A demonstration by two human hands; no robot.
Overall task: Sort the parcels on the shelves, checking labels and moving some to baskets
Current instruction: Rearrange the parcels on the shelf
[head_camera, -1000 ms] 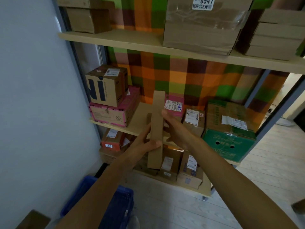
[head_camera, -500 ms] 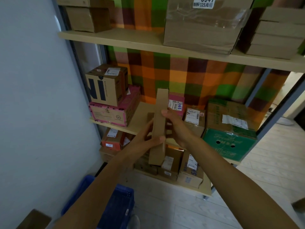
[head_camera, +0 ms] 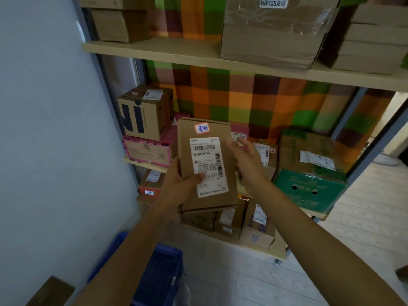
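Centre frame: left hand (head_camera: 176, 187) grips the parcel (head_camera: 187, 134), thumb pressed on its label (head_camera: 207, 156); right hand (head_camera: 247, 162), fingers loosely spread, beside its right edge.

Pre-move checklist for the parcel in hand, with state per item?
1. Left hand grips the flat cardboard parcel at its lower left: ok.
2. Shipping label faces the camera: ok.
3. Label print legible: cannot tell. It is blurred, and the thumb overlaps its lower-left edge.
4. Right hand steadying the parcel's right edge: cannot tell. The fingers are open and contact is unclear.
5. Blue basket in view, low left: ok.
6. Free room inside the basket: cannot tell.
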